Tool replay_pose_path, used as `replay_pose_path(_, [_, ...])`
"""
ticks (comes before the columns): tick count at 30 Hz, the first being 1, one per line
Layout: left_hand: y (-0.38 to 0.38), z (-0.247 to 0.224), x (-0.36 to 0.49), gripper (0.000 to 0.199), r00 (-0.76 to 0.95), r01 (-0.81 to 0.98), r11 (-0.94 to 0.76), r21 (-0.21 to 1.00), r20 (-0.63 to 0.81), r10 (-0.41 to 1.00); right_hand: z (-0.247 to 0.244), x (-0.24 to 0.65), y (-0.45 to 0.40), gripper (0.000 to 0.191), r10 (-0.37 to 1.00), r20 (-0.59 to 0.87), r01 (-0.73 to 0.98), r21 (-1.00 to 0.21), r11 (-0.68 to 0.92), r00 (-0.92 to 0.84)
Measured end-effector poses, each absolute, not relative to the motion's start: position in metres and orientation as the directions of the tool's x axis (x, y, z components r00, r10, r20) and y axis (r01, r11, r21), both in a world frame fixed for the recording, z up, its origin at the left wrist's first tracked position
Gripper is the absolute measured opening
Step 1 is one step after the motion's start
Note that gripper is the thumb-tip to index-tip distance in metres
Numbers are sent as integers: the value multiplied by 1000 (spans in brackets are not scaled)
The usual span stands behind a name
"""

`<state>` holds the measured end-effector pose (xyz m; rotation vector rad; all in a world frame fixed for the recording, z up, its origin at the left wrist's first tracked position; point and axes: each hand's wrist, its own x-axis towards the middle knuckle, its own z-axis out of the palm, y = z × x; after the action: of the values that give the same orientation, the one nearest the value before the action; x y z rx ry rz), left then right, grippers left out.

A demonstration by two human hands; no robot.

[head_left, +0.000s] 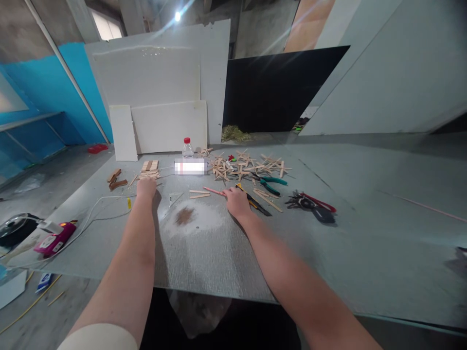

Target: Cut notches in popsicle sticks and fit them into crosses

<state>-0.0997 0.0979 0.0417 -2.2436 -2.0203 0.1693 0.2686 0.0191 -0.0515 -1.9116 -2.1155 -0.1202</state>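
My left hand (146, 188) reaches to a bundle of wooden craft sticks (149, 166) lying side by side at the left; its back hides the fingers, so whether it grips any stick does not show. A slim pink pencil (213, 190) sticks out leftward from the closed fingers of my right hand (237, 201). Right beside that hand lies a yellow-and-black utility knife (260, 206). Two loose craft sticks (199, 196) and a clear set square (175, 199) rest between my hands.
Behind my right hand spreads a pile of craft sticks (270, 167), near green-handled pliers (272, 186). Farther right is a red-and-black tool (317, 206). A red-capped bottle (187, 148) stands at the back. A white cable (89, 218) runs to a magenta power strip (56, 239) on the left.
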Motion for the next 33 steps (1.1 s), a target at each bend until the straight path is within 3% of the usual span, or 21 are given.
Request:
replay_pose_path(5, [100,53,-86,40,153,953,-115,-279,118,981,-58,270,22,37,923,384,980,-172,96,-23])
replay_pose_path(13, [93,51,-28,40,519,804,-472,-362,40,854,-68,273,29,36,836,548,946,-280,162,19])
replay_pose_path(18, [72,38,15,39,684,665,-654,-362,-57,727,-75,275,33,36,794,607,912,-344,221,37])
replay_pose_path(26, [40,24,27,38,785,552,-767,-327,-108,610,-75,276,39,37,746,652,843,-470,260,133])
replay_pose_path(33, [15,21,25,41,817,567,-795,-217,26,576,-68,275,30,37,748,628,778,-573,256,216])
